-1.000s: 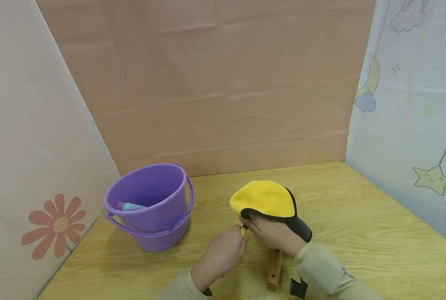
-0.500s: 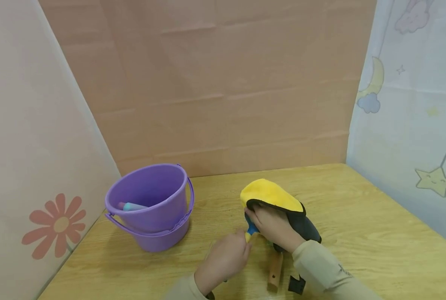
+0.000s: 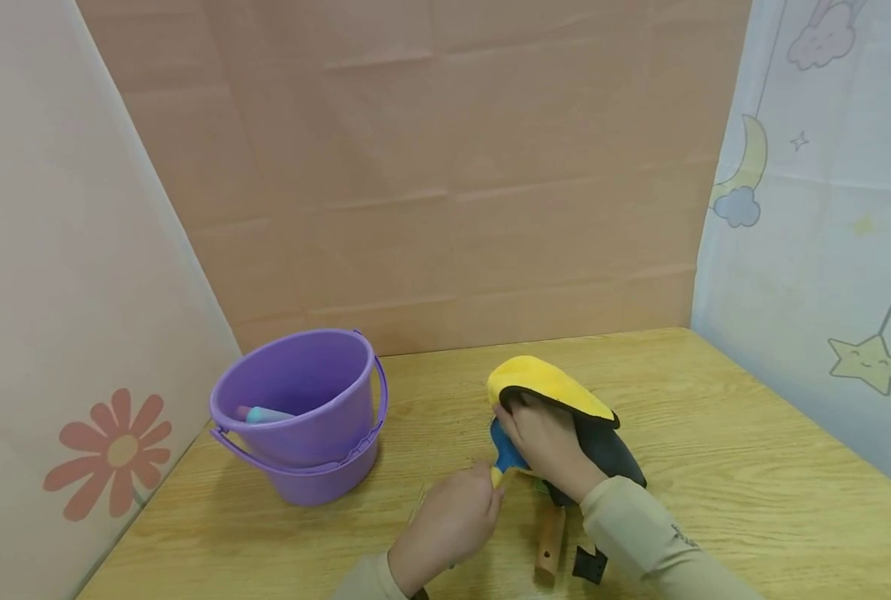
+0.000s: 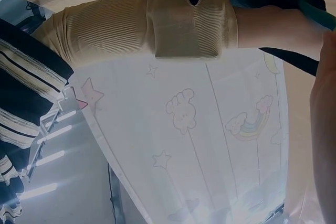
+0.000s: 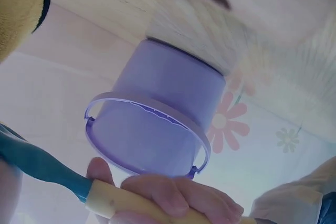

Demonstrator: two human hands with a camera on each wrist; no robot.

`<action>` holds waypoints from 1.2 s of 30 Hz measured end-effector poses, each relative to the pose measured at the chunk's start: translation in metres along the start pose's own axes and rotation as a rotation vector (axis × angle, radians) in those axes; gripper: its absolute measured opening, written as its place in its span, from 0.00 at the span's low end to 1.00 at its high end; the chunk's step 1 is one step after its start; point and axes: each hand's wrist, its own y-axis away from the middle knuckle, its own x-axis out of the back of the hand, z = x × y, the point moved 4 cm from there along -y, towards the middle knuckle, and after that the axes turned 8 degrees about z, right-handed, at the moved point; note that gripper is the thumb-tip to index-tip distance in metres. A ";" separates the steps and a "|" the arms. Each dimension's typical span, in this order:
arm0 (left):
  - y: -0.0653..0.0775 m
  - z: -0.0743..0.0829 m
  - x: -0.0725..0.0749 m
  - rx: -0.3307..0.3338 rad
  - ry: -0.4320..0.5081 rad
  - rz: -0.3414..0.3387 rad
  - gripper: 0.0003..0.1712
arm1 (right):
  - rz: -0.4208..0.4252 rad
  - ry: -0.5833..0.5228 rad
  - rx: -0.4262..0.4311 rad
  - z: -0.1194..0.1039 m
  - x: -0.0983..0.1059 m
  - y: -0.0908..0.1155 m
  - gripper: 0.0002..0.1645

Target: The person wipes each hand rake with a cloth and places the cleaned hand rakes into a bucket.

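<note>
My left hand (image 3: 448,517) grips the yellow handle (image 3: 497,477) of a tool with a blue neck (image 3: 507,450). In the right wrist view, its fingers curl round the pale handle (image 5: 131,203) below the teal-blue neck (image 5: 47,161). Right of it, my right hand (image 3: 546,437) holds a thick cloth (image 3: 550,387), yellow with black edging and a dark other side, against the tool. The cloth and my hand hide the tool's far end, so its kind cannot be told. My right fingertips are partly under the cloth. In the left wrist view the right sleeve (image 4: 115,24) crosses the top.
A purple bucket (image 3: 317,454) stands on the left of the wooden table (image 3: 715,433), with a pale-blue and pink item (image 3: 265,414) inside. Near the right forearm lie a wooden handle (image 3: 549,546) with a hole and a small black piece (image 3: 589,565). Printed sheets wall the table.
My right hand and the cloth have moved right, and the tool's blue neck has come into sight. My left hand has shifted slightly right, still gripping the handle.
</note>
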 end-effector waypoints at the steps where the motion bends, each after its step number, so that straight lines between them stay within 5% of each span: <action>1: 0.000 0.001 0.000 -0.003 0.000 0.000 0.10 | 0.025 0.016 -0.001 0.001 0.001 0.000 0.23; 6: 0.001 0.003 0.002 -0.019 -0.025 0.009 0.09 | 0.078 0.036 -0.022 0.007 0.002 0.002 0.31; 12: 0.002 0.002 0.000 0.004 -0.012 -0.051 0.10 | 0.016 -0.007 -0.077 0.012 0.002 0.003 0.31; 24: 0.002 -0.002 0.001 0.034 0.015 -0.120 0.11 | -0.159 -0.377 -0.385 0.027 0.001 0.003 0.30; 29: 0.002 -0.002 0.003 0.012 0.012 -0.110 0.11 | -0.151 -0.519 -0.491 0.033 0.001 0.005 0.32; 36: 0.002 -0.002 0.003 0.037 0.044 -0.151 0.13 | -0.119 -0.595 -0.523 0.038 -0.001 0.006 0.32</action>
